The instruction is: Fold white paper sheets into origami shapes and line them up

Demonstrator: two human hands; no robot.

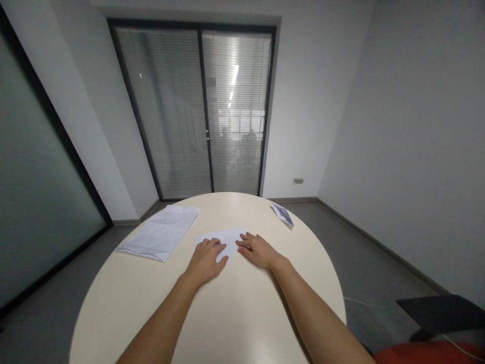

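Note:
A small sheet of white paper lies on the round cream table, partly covered by my hands. My left hand rests on its left part, fingers spread and slightly bent, thumb pointing right. At the paper's right edge is my right hand, palm down, with its fingers stretched out to the left. Neither hand grips anything that I can see. What is under the palms is hidden.
A larger stack of creased white paper lies at the table's left. Near the right rim sits a folded printed card. A chair with a black armrest and red seat stands at the lower right.

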